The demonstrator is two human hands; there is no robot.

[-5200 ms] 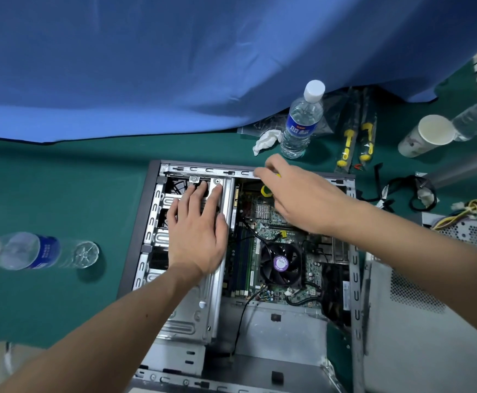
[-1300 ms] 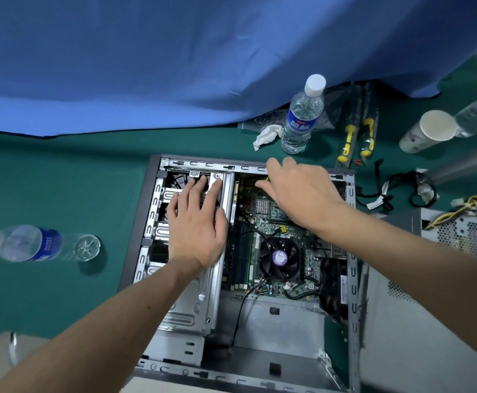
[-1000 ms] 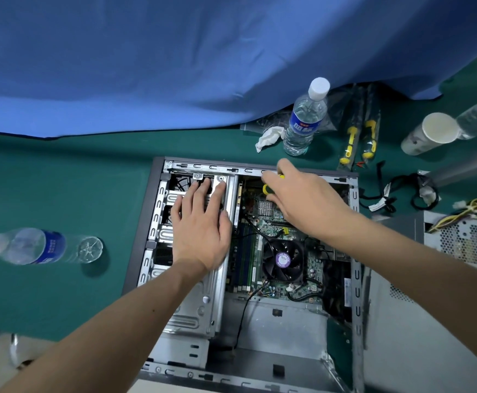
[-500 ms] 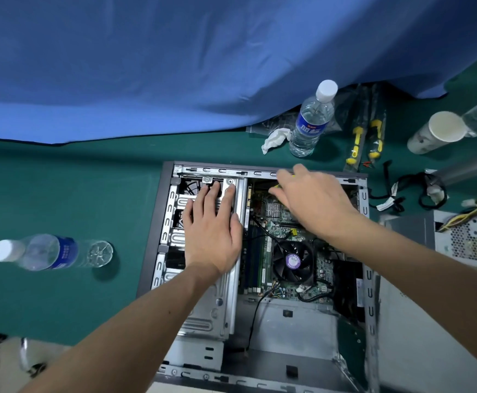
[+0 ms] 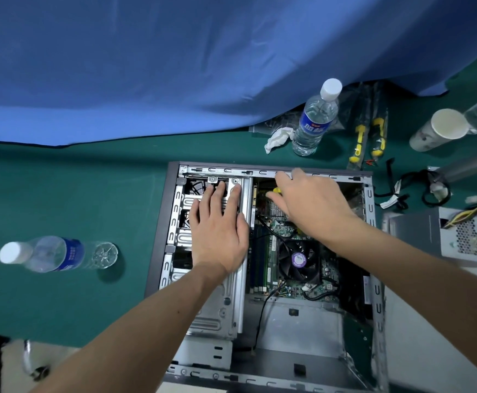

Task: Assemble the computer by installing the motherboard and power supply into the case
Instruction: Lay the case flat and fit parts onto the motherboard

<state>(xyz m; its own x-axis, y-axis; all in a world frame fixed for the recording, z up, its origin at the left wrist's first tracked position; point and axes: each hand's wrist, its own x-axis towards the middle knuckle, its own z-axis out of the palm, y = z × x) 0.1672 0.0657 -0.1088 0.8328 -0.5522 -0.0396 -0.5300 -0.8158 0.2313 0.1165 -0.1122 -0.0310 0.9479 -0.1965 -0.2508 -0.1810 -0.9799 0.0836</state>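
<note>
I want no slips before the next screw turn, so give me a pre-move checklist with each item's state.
1. Left hand steadies the drive cage, flat on it: ok.
2. Right hand holds the yellow-handled tool: ok, though only a bit of the handle shows.
3. Tool tip seated on a screw: cannot tell, hidden under the hand.
4. Motherboard lies inside the case: ok.
5. Power supply in the case: not ok, it sits outside to the right.
6. Standing bottle is capped: ok.

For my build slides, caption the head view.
Left hand braces the drive cage while right hand drives a yellow-handled screwdriver at the motherboard.
</note>
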